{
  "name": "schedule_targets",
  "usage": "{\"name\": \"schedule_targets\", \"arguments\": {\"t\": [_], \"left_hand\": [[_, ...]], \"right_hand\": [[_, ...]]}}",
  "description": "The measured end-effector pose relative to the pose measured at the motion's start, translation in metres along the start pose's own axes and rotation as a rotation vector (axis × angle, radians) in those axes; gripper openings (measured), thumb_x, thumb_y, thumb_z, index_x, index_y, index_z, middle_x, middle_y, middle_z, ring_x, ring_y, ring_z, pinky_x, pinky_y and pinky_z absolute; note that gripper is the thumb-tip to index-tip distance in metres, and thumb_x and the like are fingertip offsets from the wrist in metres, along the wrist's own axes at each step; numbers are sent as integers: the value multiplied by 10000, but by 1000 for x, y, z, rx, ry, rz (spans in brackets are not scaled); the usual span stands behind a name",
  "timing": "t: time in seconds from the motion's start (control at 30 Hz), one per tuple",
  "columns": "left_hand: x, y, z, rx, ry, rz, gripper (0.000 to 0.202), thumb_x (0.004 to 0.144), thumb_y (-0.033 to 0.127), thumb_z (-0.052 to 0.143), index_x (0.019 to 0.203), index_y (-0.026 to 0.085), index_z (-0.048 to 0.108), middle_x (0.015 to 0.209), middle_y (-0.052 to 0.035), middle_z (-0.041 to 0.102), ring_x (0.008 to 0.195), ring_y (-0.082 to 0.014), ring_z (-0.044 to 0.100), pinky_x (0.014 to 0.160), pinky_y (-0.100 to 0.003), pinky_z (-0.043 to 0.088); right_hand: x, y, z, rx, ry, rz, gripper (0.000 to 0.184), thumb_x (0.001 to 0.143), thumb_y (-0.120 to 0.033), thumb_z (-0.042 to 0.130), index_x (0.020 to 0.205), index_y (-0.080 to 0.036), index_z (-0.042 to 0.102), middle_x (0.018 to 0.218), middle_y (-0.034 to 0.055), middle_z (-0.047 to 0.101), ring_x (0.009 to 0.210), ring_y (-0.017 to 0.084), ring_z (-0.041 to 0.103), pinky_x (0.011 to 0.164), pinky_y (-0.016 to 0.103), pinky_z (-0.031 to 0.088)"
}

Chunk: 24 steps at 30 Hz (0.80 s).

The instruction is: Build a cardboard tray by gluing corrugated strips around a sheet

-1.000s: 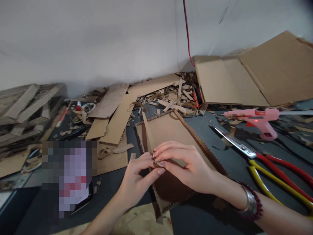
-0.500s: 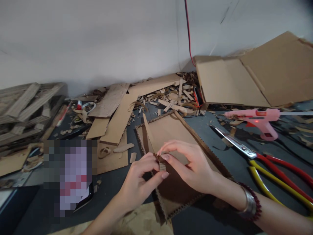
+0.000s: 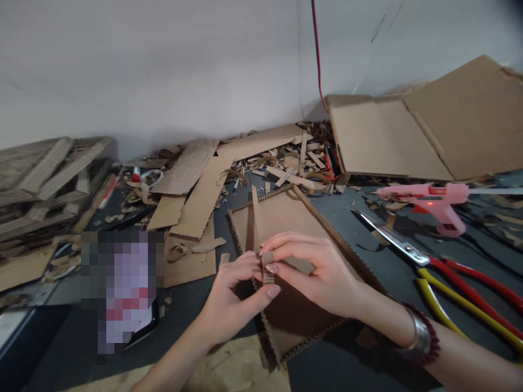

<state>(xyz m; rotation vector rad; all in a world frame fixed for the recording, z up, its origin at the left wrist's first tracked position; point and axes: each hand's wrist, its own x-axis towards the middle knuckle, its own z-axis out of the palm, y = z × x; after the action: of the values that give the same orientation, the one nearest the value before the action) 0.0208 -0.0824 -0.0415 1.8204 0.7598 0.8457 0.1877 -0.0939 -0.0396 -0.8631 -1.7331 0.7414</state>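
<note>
A shallow cardboard tray (image 3: 286, 218) with corrugated edging lies on the dark table in front of me. A narrow cardboard strip (image 3: 255, 218) stands on edge inside it, running from its far side to my fingers. My left hand (image 3: 235, 296) pinches the near end of that strip between thumb and fingers. My right hand (image 3: 314, 272) presses on the same end from the other side, fingertips curled over it. A bracelet and bangle (image 3: 420, 340) sit on my right wrist.
A pink glue gun (image 3: 429, 198) with a lit lamp lies at the right, with red- and yellow-handled shears (image 3: 445, 269) nearer me. A large flattened box (image 3: 420, 130) leans at the back right. Cardboard scraps (image 3: 204, 185) cover the back; a phone (image 3: 131, 305) lies left.
The strip has swung from leaning left to standing nearly upright inside the tray. Both hands kept hold of its near end, my right fingertips curling down over it.
</note>
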Motion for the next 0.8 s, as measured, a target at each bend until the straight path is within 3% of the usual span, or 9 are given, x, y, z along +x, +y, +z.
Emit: {"name": "schedule_targets", "arguments": {"t": [0.27, 0.53, 0.8], "left_hand": [[2, 0, 1, -42, 40, -79, 137, 781, 177, 582, 672, 173, 666, 624, -11, 606, 683, -148, 539, 673, -254, 414], [0, 0, 3, -74, 49, -45, 113, 773, 157, 597, 727, 166, 699, 759, -60, 697, 778, -184, 603, 752, -291, 438], [0, 0, 4, 92, 0, 18, 334, 812, 293, 542, 517, 147, 597, 513, -32, 563, 594, -160, 511, 585, -282, 407]], "right_hand": [[-3, 0, 4, -78, 24, -58, 104, 778, -85, 552, 771, -163, 621, 774, 52, 684, 762, 141, 629, 859, 320, 473], [-6, 1, 7, -114, 18, -41, 128, 775, -52, 512, 786, -144, 600, 753, 49, 649, 730, 130, 608, 864, 314, 460], [-6, -3, 5, -106, 88, 148, 110, 797, -118, 507, 740, -185, 572, 702, 30, 612, 774, 165, 620, 625, 228, 514]]}}
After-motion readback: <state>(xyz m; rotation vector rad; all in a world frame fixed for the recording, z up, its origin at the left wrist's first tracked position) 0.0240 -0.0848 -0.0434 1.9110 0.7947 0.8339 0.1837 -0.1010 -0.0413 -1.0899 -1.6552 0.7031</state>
